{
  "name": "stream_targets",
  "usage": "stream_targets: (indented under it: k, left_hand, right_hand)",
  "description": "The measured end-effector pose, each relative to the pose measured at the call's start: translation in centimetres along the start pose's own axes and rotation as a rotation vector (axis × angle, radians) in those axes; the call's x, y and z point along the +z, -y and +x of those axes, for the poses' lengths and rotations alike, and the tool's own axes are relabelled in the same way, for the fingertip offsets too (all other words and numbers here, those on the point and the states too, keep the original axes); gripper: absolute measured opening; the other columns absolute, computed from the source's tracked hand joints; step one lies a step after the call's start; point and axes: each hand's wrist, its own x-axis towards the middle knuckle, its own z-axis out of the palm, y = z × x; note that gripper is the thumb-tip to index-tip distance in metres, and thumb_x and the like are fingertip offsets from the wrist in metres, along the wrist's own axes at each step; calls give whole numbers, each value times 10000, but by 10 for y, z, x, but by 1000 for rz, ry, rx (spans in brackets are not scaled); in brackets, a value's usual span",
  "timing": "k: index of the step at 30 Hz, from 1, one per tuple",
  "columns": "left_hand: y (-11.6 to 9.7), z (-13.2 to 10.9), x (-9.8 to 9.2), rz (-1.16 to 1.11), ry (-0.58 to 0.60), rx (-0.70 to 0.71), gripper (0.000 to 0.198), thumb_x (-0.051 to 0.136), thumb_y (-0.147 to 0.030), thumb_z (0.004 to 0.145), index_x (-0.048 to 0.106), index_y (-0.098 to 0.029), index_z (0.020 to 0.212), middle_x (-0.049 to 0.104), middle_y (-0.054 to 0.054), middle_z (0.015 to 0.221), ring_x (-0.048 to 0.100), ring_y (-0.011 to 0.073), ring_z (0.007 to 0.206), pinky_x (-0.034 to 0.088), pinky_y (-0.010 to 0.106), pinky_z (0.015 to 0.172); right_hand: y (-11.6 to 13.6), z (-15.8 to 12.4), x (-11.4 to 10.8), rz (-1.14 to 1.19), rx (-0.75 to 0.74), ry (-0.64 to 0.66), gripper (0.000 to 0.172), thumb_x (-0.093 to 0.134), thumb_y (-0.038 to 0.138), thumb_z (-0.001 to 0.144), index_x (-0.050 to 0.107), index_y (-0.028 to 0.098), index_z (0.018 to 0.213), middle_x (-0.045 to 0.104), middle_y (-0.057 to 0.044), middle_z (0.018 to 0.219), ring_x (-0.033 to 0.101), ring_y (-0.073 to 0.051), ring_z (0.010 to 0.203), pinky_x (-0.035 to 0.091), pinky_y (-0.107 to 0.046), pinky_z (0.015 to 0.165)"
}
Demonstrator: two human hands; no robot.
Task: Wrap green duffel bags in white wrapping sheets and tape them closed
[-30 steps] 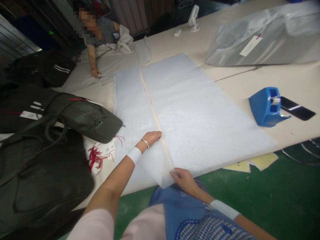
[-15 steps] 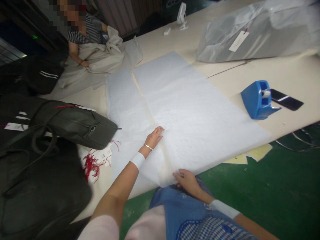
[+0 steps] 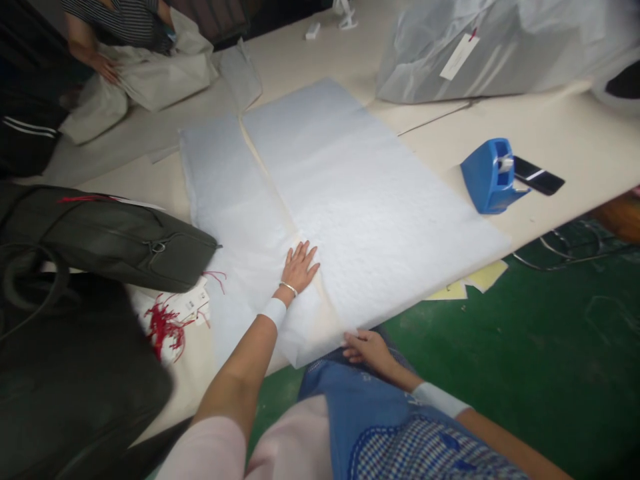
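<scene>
Thin white translucent sheets, like wrapping paper, lie spread over the table, with a narrow beige strip running between two of their edges. My left hand rests palm down across that strip, fingers spread and holding nothing. At the table's near edge my right hand pinches the edge of the white sheet between thumb and fingers. Left of the sheets lies a dark green bag with a zip pull. Paper tags with red strings lie beside it.
A blue tape dispenser and a phone are on the right. Behind stands a plastic-wrapped bag with a tag. Across the table, a co-worker handles beige fabric. A large dark bag fills the near left.
My left hand has flattened and spread its fingers on the sheet. My right hand keeps its pinch at the near edge. The whole view has shifted, moving the scene left and up.
</scene>
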Motion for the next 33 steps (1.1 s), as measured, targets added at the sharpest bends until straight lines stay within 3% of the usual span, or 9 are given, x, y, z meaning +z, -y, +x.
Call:
stream_targets:
  k: [6,18,25,28,31,33]
  left_hand:
    - [-1,0,0,-6,19,-12,551,350,-454,980,329,-230,1484,236,83,1586,161,267,1474,118,502,1194]
    - [-2,-1,1,31,17,-14,565,328,-470,979,319,-226,1488,205,94,1594,143,277,1476,108,502,1187]
    - [-4,-2,1,23,-8,-4,560,332,-471,978,329,-232,1484,217,97,1591,149,286,1474,108,511,1187]
    - [-4,-2,1,9,-15,0,564,347,-472,975,332,-227,1482,219,104,1589,153,295,1472,113,521,1185]
    - [-4,-2,1,12,-19,1,570,367,-477,970,335,-227,1481,230,109,1585,158,297,1472,124,524,1183]
    - [-4,-1,1,18,-21,-1,576,382,-479,966,334,-227,1482,236,113,1582,158,296,1472,128,527,1183]
  right_hand:
    - [-13,-11,-2,184,0,-23,279,777,406,738,699,153,826,718,-94,946,640,-108,668,523,-195,555]
    - [-28,-3,11,189,-189,-101,356,739,479,715,696,136,798,710,-82,868,599,-100,641,467,-196,557]
    - [-42,-12,-7,119,-125,-113,334,760,452,679,702,149,806,708,-76,833,615,-127,650,470,-223,556]
    - [-33,-27,-17,15,-250,-129,358,709,498,740,703,155,843,694,-61,791,610,-139,649,478,-248,583]
    - [-14,-32,-19,-82,-432,-33,421,635,531,816,692,176,1036,694,-49,833,611,-144,663,498,-276,641]
    - [-3,-26,-18,-126,-415,42,488,629,545,814,659,192,1149,701,-53,898,620,-148,669,504,-282,634]
